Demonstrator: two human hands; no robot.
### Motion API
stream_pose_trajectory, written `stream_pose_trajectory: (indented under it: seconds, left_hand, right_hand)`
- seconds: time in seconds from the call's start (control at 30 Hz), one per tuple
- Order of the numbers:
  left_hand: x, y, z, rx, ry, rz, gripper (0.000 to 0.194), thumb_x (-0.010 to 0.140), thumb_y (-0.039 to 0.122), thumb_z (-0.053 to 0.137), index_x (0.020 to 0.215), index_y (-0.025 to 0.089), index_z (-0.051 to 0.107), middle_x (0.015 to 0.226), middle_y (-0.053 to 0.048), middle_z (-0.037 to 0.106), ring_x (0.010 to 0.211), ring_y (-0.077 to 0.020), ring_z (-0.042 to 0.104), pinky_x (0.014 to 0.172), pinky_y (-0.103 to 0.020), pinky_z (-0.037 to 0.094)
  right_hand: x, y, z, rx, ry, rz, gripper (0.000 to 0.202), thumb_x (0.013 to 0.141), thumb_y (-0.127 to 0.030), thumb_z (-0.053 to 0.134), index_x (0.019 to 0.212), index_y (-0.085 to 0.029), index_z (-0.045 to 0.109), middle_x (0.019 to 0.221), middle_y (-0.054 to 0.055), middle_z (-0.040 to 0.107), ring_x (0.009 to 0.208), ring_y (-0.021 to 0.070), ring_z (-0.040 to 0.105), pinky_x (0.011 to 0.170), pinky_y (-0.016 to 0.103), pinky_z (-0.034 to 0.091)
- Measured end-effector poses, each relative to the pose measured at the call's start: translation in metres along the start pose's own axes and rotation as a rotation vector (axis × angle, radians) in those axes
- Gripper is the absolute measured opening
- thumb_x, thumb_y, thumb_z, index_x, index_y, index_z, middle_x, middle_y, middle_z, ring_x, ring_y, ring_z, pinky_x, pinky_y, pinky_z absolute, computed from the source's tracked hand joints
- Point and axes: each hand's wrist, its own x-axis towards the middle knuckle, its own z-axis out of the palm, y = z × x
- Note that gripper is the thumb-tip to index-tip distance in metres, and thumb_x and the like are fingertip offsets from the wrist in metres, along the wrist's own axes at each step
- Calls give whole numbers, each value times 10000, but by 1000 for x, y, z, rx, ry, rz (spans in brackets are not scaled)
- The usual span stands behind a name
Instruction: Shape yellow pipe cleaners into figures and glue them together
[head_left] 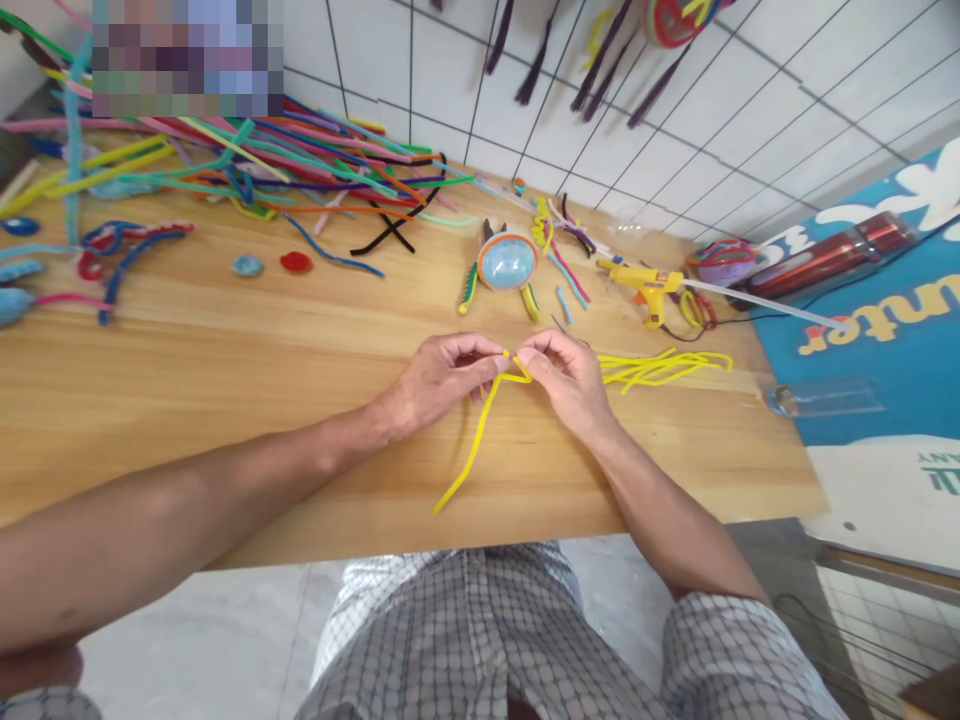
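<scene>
at the centre of the frame the left hand (442,375) and the right hand (566,375) meet fingertip to fingertip over the wooden table (225,400), each pinching the bent top of a yellow pipe cleaner (480,435). its long tail runs down and left from the hands toward the table's near edge. just right of the right hand lies a loose bundle of yellow pipe cleaners (660,367). above the hands sits a pale blue ball figure (508,260) with pipe-cleaner limbs, and to the right of it a yellow glue gun (649,285). a heap of mixed coloured pipe cleaners (247,160) fills the upper left.
</scene>
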Motion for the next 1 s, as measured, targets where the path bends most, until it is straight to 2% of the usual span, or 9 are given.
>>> stream_pose_trajectory:
  seconds: [0.13,0.27,0.4,0.5,0.57,0.67,0.73,0.87,1.0]
  left_hand:
    - [1,0,-1,-59,35,-9,398,775,530,855,895,160,774,695,12,685,576,-104,568,581,-238,492]
    - [4,-1,-3,-127,83,-24,419,764,534,868,912,153,774,705,9,682,580,-100,563,587,-239,493]
    - [3,-4,-1,-103,49,-29,466,738,517,892,1001,156,758,893,-34,748,679,-120,623,630,-245,525]
    - [1,-6,1,-59,55,0,559,692,397,929,1156,173,712,1135,-65,738,761,-116,653,675,-241,542]
    - [-2,-6,1,-46,53,36,547,738,348,883,1220,186,680,1192,-69,721,798,-120,664,708,-247,557]
    - [-3,-4,0,-66,5,65,393,851,311,739,1217,191,659,1093,-49,734,826,-142,686,730,-263,576]
    - [-3,-4,-1,-78,-14,66,350,845,273,708,1181,189,656,1047,-37,736,801,-138,688,708,-256,572]
    - [-2,-6,-1,-100,-33,55,410,787,264,772,1171,188,650,1077,-43,740,764,-129,686,670,-253,571]
    - [0,-4,0,-152,-50,-11,460,808,395,826,1177,180,656,885,-17,737,739,-156,697,668,-274,581]
  right_hand:
    - [0,0,0,51,28,-18,352,904,-588,752,884,-241,700,805,-1,675,722,170,587,671,311,472]
    - [0,4,2,88,26,-11,332,881,-558,792,904,-245,687,799,-11,662,701,162,589,664,310,468]
    - [-1,10,3,44,51,-9,297,892,-520,798,867,-247,682,755,-15,651,668,162,566,634,312,454]
    - [-3,12,3,-19,103,-81,223,938,-464,760,891,-254,704,800,-3,693,696,168,583,670,326,468]
    - [-3,13,4,-64,115,-115,192,951,-435,751,891,-257,710,802,-2,702,699,172,588,681,332,473]
    - [-4,13,4,-86,123,-115,204,952,-446,753,882,-260,708,774,-6,689,675,172,569,661,332,466]
    - [-3,14,4,-75,139,-113,214,951,-461,754,892,-261,709,779,-6,688,676,171,564,662,330,465]
    - [-2,15,3,-49,167,-126,211,959,-461,749,913,-259,712,816,-4,694,701,167,580,678,325,471]
    - [-3,14,4,-9,198,-152,232,964,-486,743,926,-260,706,824,-6,683,706,165,586,696,327,488]
